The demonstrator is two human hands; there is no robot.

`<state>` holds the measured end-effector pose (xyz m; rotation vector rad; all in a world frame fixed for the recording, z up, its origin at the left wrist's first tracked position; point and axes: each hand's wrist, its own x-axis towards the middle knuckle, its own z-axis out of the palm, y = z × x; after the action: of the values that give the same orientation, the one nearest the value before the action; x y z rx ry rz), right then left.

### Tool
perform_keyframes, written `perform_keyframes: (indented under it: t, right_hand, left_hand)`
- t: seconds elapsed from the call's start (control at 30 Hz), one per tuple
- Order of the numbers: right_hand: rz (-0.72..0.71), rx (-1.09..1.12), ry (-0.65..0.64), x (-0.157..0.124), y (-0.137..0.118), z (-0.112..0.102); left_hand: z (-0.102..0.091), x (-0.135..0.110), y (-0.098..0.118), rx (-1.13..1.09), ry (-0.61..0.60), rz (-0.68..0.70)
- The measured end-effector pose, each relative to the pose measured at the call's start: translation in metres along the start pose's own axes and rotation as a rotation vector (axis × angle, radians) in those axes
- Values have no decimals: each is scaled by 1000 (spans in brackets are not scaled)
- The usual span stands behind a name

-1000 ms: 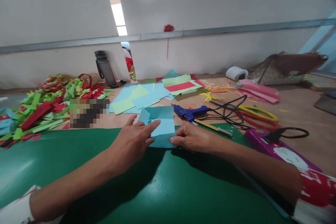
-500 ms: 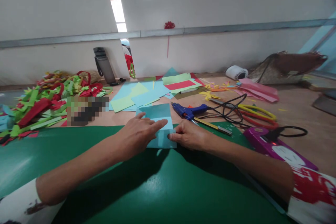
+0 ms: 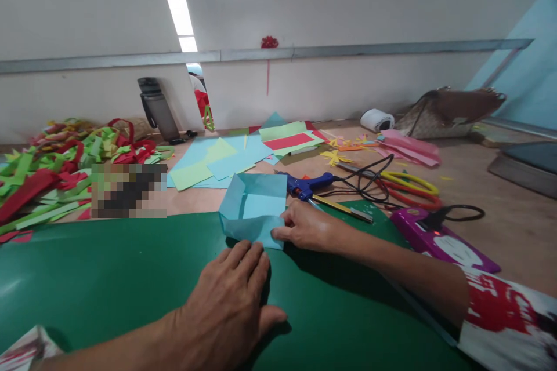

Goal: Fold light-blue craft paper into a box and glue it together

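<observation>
A light blue sheet of paper (image 3: 261,207), creased with its edges standing up like a shallow tray, rests on the green mat (image 3: 130,266). My right hand (image 3: 307,225) pinches its near right corner between thumb and fingers. Just in front of the paper's near edge, my left hand (image 3: 235,295) lies palm down with fingers stretched out and thumb apart. Its fingertips are close to that edge; whether they touch it I cannot tell. Behind my right hand lie a blue glue gun (image 3: 304,184) and a yellow-and-black cutter knife (image 3: 343,208).
Cut paper strips (image 3: 65,179) heap at the left, beside a grey bottle (image 3: 159,110). Coloured sheets (image 3: 243,156) lie at the back. To the right are scissors (image 3: 404,182) with yellow and orange handles, a cabled purple power strip (image 3: 444,243) and a brown bag (image 3: 452,113).
My left hand has moved off the paper, toward me onto the mat. The paper's edges now stand up around its middle. My right hand still grips the corner. The view has shifted slightly.
</observation>
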<state>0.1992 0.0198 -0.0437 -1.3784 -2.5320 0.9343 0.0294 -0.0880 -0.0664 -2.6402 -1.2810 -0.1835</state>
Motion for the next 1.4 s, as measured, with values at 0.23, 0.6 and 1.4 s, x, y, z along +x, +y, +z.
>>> perform_keyframes:
  t: [0.23,0.6,1.4]
  right_hand:
    - [-36,-210,62,-4,0,-3]
    - [-26,-562,200,-13,-14,-8]
    - [-458,-356,156,-14,11,11]
  left_hand:
    - [-5,0,-3,-157,-88,-48]
    - [-6,8,-5,-267,-153,-76]
    - [-6,3,-12,-362,-77,-114]
